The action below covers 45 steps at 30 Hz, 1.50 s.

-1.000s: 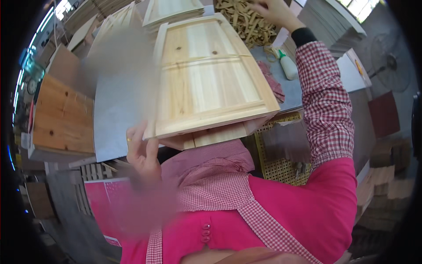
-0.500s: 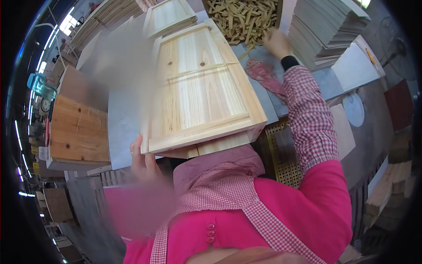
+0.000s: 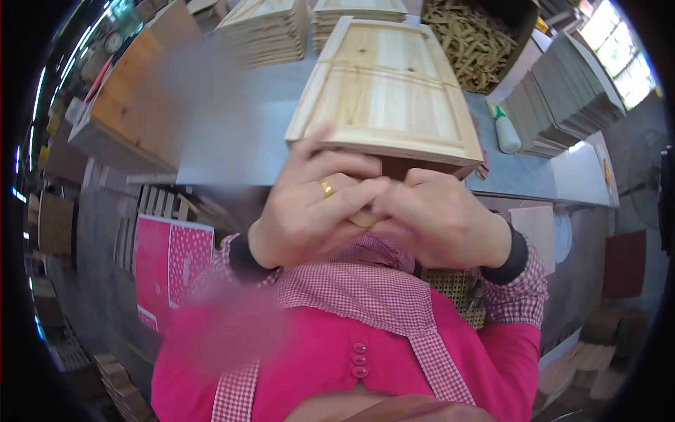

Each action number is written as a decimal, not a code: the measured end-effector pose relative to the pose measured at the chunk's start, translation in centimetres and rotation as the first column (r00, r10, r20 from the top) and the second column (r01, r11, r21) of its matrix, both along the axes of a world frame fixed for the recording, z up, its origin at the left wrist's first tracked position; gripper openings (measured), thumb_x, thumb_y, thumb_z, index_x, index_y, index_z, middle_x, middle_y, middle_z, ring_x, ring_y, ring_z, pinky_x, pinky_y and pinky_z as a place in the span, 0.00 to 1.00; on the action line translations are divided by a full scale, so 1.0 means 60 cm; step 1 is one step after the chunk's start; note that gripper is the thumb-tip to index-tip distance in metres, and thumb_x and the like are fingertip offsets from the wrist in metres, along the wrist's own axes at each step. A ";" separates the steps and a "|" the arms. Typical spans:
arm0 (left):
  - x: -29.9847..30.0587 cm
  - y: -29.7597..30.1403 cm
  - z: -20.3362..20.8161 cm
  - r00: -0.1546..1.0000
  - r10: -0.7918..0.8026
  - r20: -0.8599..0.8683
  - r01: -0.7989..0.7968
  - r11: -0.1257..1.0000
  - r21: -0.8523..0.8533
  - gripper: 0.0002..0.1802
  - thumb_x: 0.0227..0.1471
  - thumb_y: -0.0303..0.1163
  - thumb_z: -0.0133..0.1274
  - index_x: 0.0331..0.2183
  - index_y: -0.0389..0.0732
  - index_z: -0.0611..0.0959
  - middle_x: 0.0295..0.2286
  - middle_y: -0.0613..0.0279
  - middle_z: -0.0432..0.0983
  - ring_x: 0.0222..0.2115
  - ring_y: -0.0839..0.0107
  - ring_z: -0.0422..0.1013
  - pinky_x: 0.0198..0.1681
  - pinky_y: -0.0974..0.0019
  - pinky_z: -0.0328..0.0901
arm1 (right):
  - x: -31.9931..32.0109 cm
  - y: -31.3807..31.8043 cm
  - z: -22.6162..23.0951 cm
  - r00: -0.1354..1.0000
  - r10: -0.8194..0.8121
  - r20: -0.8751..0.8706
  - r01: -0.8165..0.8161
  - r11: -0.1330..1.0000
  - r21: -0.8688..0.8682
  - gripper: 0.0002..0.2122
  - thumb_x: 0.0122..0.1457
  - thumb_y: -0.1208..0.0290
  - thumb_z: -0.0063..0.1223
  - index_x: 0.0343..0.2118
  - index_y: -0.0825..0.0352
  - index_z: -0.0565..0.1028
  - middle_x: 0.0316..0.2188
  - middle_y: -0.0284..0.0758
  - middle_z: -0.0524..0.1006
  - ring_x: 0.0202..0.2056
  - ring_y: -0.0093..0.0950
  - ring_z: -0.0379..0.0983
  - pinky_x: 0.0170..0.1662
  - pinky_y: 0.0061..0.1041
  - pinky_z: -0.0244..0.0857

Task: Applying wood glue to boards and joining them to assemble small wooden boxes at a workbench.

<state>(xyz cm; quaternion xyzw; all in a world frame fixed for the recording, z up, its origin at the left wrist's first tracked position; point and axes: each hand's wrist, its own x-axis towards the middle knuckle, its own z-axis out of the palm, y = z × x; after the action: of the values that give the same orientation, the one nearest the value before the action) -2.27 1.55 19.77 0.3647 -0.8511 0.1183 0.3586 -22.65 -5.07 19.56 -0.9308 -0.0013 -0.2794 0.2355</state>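
My left hand (image 3: 309, 193) and my right hand (image 3: 439, 214) meet in front of my apron, fingers curled together. Between them shows a bit of a tan, flat rubber band (image 3: 363, 219); most of it is hidden by the fingers. Just beyond the hands lies a framed wooden panel (image 3: 383, 98) of pale knotty wood, with more wood beneath its near edge. A similar tan band (image 3: 387, 68) crosses it from side to side. A box (image 3: 520, 35) of loose tan bands (image 3: 467, 42) stands behind it at the right.
Stacks of wooden panels (image 3: 264, 35) stand at the back of the grey table (image 3: 232, 151). On the right are a white bottle (image 3: 505, 131) with a green tip and a tall stack of thin boards (image 3: 562, 91). A wooden box-like piece (image 3: 137, 105) stands left. Blurred smudges veil the left side.
My right hand has come back from the box of bands to meet my left, which has left the panel's near corner. The view has shifted, and the panel appears farther off.
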 end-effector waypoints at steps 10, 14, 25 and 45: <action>0.118 0.051 -0.024 0.876 -0.101 -0.471 0.401 0.695 0.596 0.14 0.40 0.32 0.64 0.22 0.37 0.75 0.22 0.63 0.71 0.27 0.67 0.70 0.50 0.53 0.61 | -0.069 0.007 0.001 0.943 -0.320 -0.093 0.317 0.947 -0.051 0.07 0.52 0.71 0.57 0.24 0.67 0.70 0.21 0.37 0.68 0.24 0.36 0.64 0.39 0.34 0.61; 0.171 0.013 -0.018 1.000 -0.013 -0.004 0.014 0.975 0.221 0.14 0.39 0.32 0.65 0.22 0.38 0.75 0.23 0.62 0.70 0.28 0.66 0.70 0.51 0.53 0.61 | -0.166 -0.060 -0.011 0.814 -0.547 0.195 0.580 0.780 -0.236 0.12 0.57 0.69 0.52 0.19 0.68 0.68 0.18 0.35 0.66 0.24 0.34 0.64 0.47 0.37 0.59; 0.207 0.044 -0.334 0.916 0.222 0.335 -0.265 0.960 0.090 0.21 0.45 0.29 0.58 0.45 0.44 0.78 0.41 0.61 0.72 0.52 0.61 0.64 0.57 0.50 0.55 | -0.168 -0.035 -0.268 0.708 -0.704 0.056 0.654 0.623 -0.429 0.05 0.48 0.77 0.59 0.21 0.66 0.73 0.36 0.35 0.76 0.53 0.39 0.64 0.54 0.41 0.54; 0.267 -0.037 -0.296 0.778 0.474 -0.412 -0.149 0.777 0.612 0.19 0.57 0.35 0.48 0.48 0.36 0.75 0.48 0.57 0.70 0.50 0.63 0.67 0.50 0.61 0.63 | -0.150 -0.030 -0.182 0.527 -0.828 0.190 0.826 0.552 0.116 0.11 0.55 0.77 0.50 0.41 0.73 0.75 0.37 0.45 0.76 0.40 0.38 0.74 0.44 0.32 0.67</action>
<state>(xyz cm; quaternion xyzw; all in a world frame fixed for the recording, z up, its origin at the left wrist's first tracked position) 13.73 -0.68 2.01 0.6112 -0.6336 -0.1784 0.4395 -31.64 -6.85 8.67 -0.7814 0.4146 -0.4596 0.0790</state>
